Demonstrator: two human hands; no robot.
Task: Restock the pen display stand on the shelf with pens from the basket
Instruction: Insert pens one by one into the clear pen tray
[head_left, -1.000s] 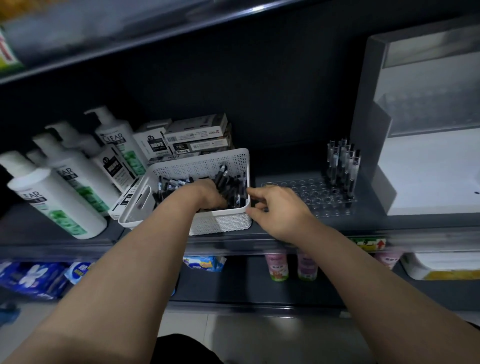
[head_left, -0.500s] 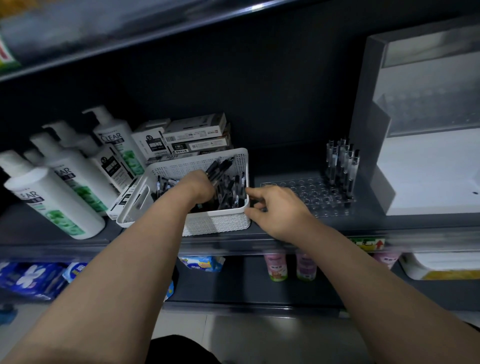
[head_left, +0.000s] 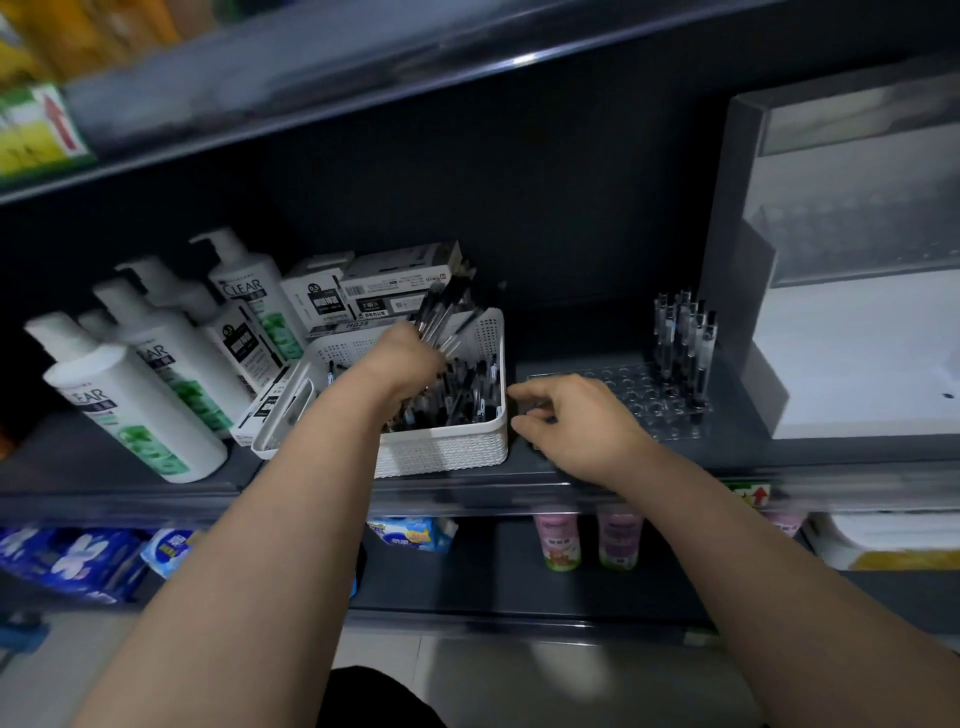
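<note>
basket (head_left: 447, 447): white, perforated | pens (head_left: 470, 387): black | bottles (head_left: 135, 410): white, green labels | shelf (head_left: 597, 462): dark grey

Bare forearms (head_left: 291, 519), left hand (head_left: 410, 358), right hand (head_left: 576, 421); dark garment (head_left: 384, 696) below.

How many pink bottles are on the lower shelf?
2: left small pink bottle and right small pink bottle, side by side. A blurred pinkish shape further right may be a third.
</note>
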